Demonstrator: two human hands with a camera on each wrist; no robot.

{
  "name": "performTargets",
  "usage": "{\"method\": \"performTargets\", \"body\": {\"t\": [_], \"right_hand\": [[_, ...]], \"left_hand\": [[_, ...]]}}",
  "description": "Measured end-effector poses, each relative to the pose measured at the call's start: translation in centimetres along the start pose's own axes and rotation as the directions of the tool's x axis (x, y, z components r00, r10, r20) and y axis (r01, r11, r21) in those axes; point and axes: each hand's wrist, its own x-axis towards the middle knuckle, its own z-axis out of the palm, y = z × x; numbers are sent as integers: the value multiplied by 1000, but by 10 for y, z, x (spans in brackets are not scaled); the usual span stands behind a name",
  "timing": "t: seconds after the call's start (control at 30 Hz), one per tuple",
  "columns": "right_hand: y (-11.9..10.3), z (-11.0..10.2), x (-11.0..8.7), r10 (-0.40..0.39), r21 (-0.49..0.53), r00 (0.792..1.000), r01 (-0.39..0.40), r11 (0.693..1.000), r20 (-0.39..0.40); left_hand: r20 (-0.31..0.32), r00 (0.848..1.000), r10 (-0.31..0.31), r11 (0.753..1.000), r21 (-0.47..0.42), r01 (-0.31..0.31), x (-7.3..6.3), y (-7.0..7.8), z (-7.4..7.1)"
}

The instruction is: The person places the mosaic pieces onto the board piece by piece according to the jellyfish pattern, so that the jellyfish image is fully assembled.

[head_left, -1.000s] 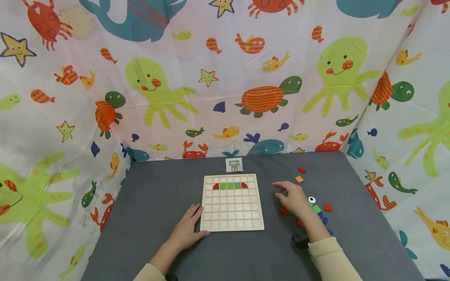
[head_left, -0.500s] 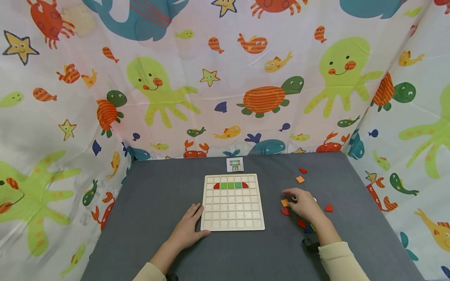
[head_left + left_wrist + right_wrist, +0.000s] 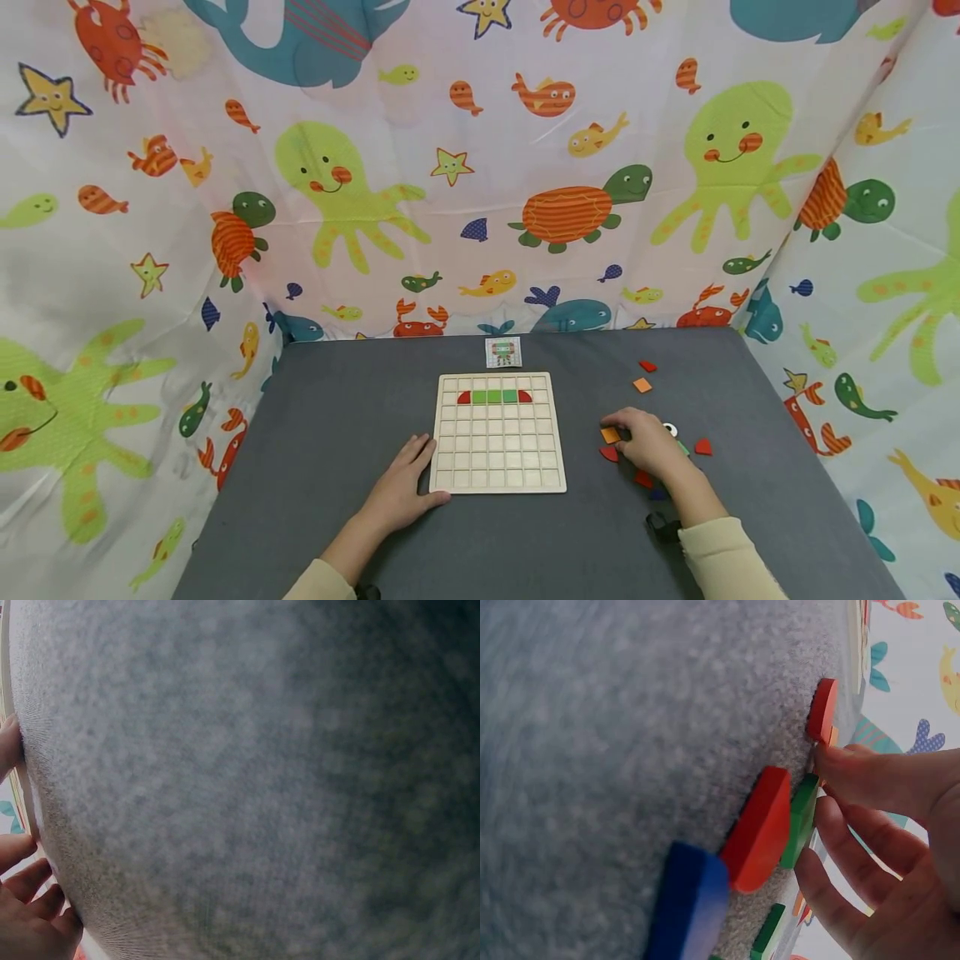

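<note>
A: Over the dark surface (image 3: 360, 408), a person's right fingers (image 3: 624, 417) bend down at an orange square (image 3: 611, 435), lying to the right of the pale gridded board (image 3: 497, 477). Is it held?

B: Cannot tell. The fingers are curled, with only a narrow space between thumb and fingertips, and the thumb partly hides the piece in the right wrist view. Picking it up looks like the step in hand.

A: How is that best done?

B: Pinch opposite edges, low down, and lift straight up; dragging could nudge the red piece (image 3: 609, 454) just beside it. A green piece (image 3: 801, 821) sits close to the lower fingers, so those should be tucked clear.

A: And the left fingers (image 3: 415, 454)?

B: Extended at the board's left edge, gripping nothing visible. Kept there, they should steady the grid, where a red-and-green row (image 3: 495, 397) crosses near the far edge, below a small picture card (image 3: 503, 352).
</note>
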Motion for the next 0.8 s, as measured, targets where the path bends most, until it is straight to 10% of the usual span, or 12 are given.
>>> {"method": "performTargets", "body": {"t": [0.8], "right_hand": [[-24,-4,11,-174,-159,979,156,975,-106]], "left_hand": [[11,1000,-11,1000,4,11,0,1,-1]]}}
